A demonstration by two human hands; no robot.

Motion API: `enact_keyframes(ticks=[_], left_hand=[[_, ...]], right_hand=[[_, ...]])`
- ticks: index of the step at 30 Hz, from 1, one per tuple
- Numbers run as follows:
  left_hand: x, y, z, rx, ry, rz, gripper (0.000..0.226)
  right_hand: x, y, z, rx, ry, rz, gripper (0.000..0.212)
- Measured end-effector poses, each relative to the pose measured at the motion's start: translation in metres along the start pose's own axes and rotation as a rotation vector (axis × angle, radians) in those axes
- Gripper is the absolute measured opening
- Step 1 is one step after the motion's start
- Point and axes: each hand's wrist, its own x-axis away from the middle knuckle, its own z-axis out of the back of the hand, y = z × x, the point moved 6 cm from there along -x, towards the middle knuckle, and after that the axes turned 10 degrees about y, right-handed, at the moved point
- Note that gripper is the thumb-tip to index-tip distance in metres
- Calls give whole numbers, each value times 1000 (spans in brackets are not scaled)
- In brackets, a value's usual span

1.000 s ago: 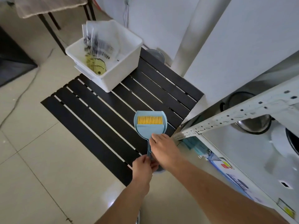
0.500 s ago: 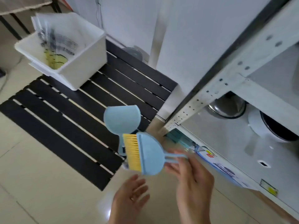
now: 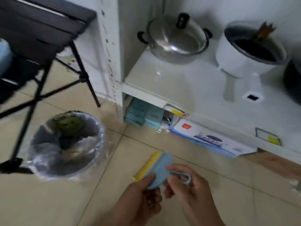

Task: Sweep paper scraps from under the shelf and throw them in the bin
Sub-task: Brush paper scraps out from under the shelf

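A small blue hand brush [image 3: 160, 170] with yellow bristles is held low over the tiled floor. My left hand [image 3: 143, 198] grips the brush's rounded body from below. My right hand [image 3: 187, 188] pinches its looped handle. The bin [image 3: 66, 144], round and lined with a clear plastic bag, stands on the floor to the left and holds dark and green rubbish. The white metal shelf [image 3: 162, 88] is ahead. White paper scraps [image 3: 165, 128] lie at the mouth of the gap under its lowest board. The dustpan is out of view.
Pale blue boxes [image 3: 141, 115] and a flat printed box [image 3: 210, 141] fill the gap under the shelf. A lidded steel pot [image 3: 175, 38] and a white electric pot [image 3: 249, 48] sit on the lowest board. A black folding table [image 3: 40, 26] stands on thin legs above the bin.
The view has dropped to floor level, showing the bin and the gap under the shelf. The brush has come away from the dustpan, and my left hand has closed on it.
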Motion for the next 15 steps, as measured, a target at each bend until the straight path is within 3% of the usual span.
enact_keyframes(ticks=[3,4,5,8,10,12,13,15], left_hand=[[-56,17,-1,-510,79,-100,60],[-70,32,0,-693,152,-214,64],[-77,53,-4,-891,238,-408,63],[-53,121,-49,-1303,458,-1288,41],[-14,150,-86,-1240,377,-1823,22],[7,169,-118,-1237,235,-2170,21],[8,178,-133,-1321,215,-2239,27],[-3,200,-157,-1528,224,-2170,39]], right_hand=[[-59,56,11,112,87,142,29],[-80,74,15,140,130,171,30],[-102,90,19,190,173,199,30],[-162,126,18,463,237,329,21],[-191,135,7,551,248,452,25],[-217,139,-7,591,264,529,28],[-229,139,-14,625,266,552,29],[-249,134,-31,721,256,619,31]])
